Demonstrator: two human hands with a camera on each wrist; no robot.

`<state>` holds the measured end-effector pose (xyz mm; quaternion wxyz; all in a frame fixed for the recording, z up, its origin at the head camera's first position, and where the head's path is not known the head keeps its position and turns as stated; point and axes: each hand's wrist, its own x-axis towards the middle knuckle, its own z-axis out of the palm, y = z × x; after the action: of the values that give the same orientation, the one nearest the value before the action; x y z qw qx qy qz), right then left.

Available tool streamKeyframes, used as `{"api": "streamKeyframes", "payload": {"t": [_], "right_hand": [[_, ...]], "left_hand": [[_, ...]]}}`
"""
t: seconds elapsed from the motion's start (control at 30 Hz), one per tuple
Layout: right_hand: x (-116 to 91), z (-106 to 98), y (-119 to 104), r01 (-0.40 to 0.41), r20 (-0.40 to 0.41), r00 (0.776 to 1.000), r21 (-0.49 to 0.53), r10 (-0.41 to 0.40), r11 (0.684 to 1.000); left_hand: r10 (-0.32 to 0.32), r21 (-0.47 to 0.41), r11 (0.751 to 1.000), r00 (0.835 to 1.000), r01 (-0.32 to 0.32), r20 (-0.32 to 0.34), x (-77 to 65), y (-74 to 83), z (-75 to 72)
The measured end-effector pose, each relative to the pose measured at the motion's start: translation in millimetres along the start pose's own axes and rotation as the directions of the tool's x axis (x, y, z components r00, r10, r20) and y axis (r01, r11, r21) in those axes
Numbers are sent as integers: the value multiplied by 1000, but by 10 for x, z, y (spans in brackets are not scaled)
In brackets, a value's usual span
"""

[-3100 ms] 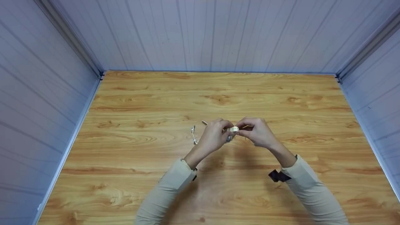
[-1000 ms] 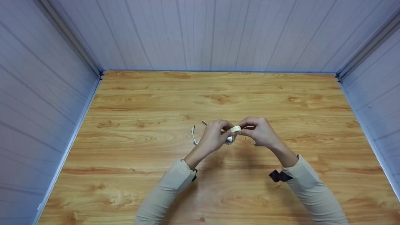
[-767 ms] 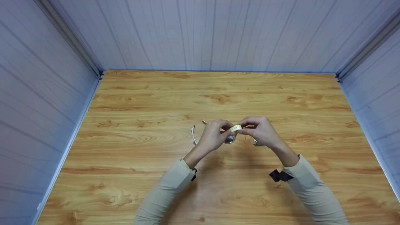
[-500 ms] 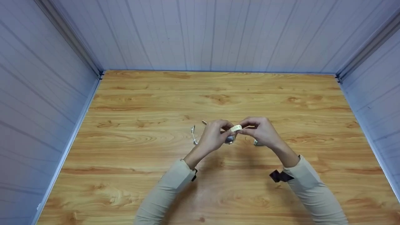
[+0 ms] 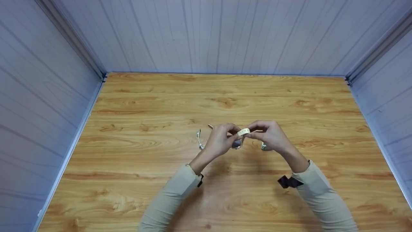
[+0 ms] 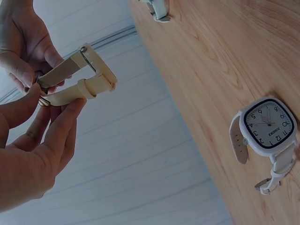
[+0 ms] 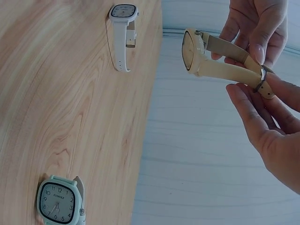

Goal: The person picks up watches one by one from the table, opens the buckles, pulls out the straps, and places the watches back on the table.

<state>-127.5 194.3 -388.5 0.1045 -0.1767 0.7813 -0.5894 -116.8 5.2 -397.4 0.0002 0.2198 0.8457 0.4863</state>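
Note:
A cream wristwatch [image 7: 225,70] is held up by both hands, its strap bent round into a loop. My left hand [image 5: 221,139] pinches the strap from the left side. From the right, my right hand [image 5: 272,137] pinches it near the metal buckle [image 7: 261,79], where one strap end with holes passes through. In the right wrist view the watch case [image 7: 188,50] hangs away from the fingers, seen edge-on. A row of holes shows on the strap [image 5: 243,131] between the hands in the head view, with the case below it.
On the wooden table [image 5: 161,106] lie a white watch [image 6: 269,124], partly behind my left hand in the head view, and a mint-green watch [image 7: 57,201] near my right wrist. Pale panel walls [image 5: 206,35] enclose the table's back and sides.
The strap loop has turned slightly between the fingers, and its holes and the case show more. My right hand has shifted a little right, uncovering more of the mint-green watch.

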Motion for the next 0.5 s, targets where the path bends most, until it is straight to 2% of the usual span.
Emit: {"api": "streamKeyframes", "payload": {"t": [0.13,0.5], "right_hand": [[-9,-8,5,6,2,1000,43,-6,999],[-6,-4,-1,-2,-41,999,47,4,999]], "left_hand": [[-9,0,1000,1000,9,7,-6,6,-3],[-72,-74,995,997,74,23,-2,18,-14]]}}
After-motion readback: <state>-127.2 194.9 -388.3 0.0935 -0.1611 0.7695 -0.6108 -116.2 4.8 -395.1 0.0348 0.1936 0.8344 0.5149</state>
